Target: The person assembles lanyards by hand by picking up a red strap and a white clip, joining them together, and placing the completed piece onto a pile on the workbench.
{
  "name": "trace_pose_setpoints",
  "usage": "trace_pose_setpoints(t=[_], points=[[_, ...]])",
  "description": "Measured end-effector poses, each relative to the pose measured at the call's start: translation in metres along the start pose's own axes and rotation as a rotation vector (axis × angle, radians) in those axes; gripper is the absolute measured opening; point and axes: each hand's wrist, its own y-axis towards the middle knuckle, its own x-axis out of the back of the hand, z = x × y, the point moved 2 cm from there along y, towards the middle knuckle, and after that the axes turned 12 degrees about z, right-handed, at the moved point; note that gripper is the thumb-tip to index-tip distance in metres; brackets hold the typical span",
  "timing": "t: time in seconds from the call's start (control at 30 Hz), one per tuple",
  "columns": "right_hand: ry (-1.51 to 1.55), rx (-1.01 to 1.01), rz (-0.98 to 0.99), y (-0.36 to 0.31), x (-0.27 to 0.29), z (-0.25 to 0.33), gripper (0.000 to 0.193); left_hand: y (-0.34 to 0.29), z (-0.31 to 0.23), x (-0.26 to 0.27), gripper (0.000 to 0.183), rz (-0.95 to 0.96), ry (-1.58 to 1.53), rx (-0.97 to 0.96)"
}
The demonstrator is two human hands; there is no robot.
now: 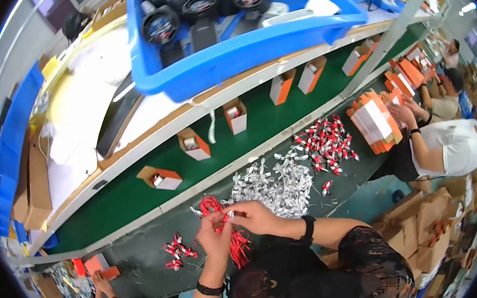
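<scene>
My left hand (pixel 215 236) and my right hand (pixel 252 215) meet over the dark worktable, fingertips pinched together on a red cable (pixel 225 218) with a small white end. The fingers partly hide what they grip. Just beyond and beside them lies a bundle of loose red cables (pixel 239 250). A heap of white coiled cables (pixel 273 187) spreads ahead of my right hand. Farther right is a pile of red-and-white cable bundles (pixel 330 143), with one bundle (pixel 327 187) apart from it. A few more red-and-white bundles (pixel 177 250) sit left of my left hand.
A green conveyor (pixel 255 116) beyond the table carries several open orange-and-white boxes (pixel 193 145). Above it, a shelf holds a blue bin (pixel 217 70) of black devices. At right a co-worker (pixel 449 145) handles stacked boxes (pixel 374 121); another person's hands (pixel 103 286) show at lower left.
</scene>
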Motion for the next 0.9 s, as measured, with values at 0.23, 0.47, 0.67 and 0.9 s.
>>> trace_pose_setpoints(t=[0.23, 0.47, 0.67, 0.9], points=[[-0.335, 0.232, -0.636, 0.022, 0.179, -0.023, 0.011, 0.004, -0.042, -0.047, 0.049, 0.151, 0.212, -0.223], [-0.747, 0.036, -0.913, 0.093, 0.345, 0.023, 0.014, -0.095, 0.046, -0.004, 0.031, 0.204, 0.354, 0.132], [-1.239, 0.012, -1.028, 0.101, 0.420, -0.041, 0.028, -0.190, 0.102, 0.030, 0.029, -0.094, 0.159, 0.437], [-0.458, 0.258, -0.880, 0.065, 0.340, -0.004, 0.011, -0.261, 0.113, 0.062, 0.019, -0.318, 0.172, 0.497]])
